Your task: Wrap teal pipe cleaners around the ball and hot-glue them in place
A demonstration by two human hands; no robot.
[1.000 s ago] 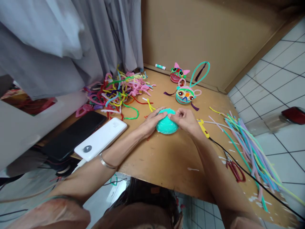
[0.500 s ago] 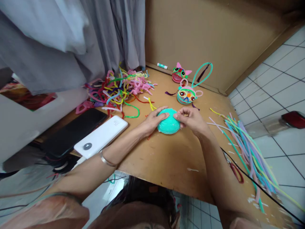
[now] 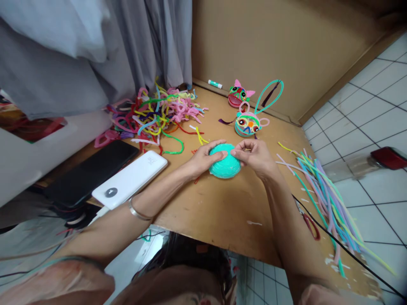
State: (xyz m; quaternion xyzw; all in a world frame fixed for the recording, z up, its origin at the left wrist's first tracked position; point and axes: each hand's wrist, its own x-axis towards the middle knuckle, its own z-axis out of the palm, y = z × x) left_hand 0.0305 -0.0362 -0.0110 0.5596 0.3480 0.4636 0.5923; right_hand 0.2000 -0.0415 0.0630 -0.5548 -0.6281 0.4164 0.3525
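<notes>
A turquoise dome [image 3: 225, 165] with a ridged, coiled surface is held above the brown table [image 3: 216, 212]. My left hand [image 3: 205, 158] grips its left side, thumb lying across the top and fingers behind. On the right, my right hand [image 3: 252, 156] pinches thumb and forefinger together at the dome's upper right edge; whatever is between those fingertips is too small to make out. Beyond my hands stands a round animal face [image 3: 246, 124] with pink ears and a turquoise loop. A second face [image 3: 237, 96] with pointed pink ears is behind it.
Tangled pipe cleaners [image 3: 162, 112] lie at the back left. A black phone [image 3: 92, 171] and a white power bank [image 3: 130, 180] are left of my forearm. Straight pipe cleaners [image 3: 330, 203], red-handled scissors [image 3: 311, 226] and a black cable are on the right. A glue stick [image 3: 215, 84] lies at the back.
The camera view has shifted slightly. Both hands keep nearly the same hold on the turquoise dome, with the right fingertips slightly closer to the left thumb.
</notes>
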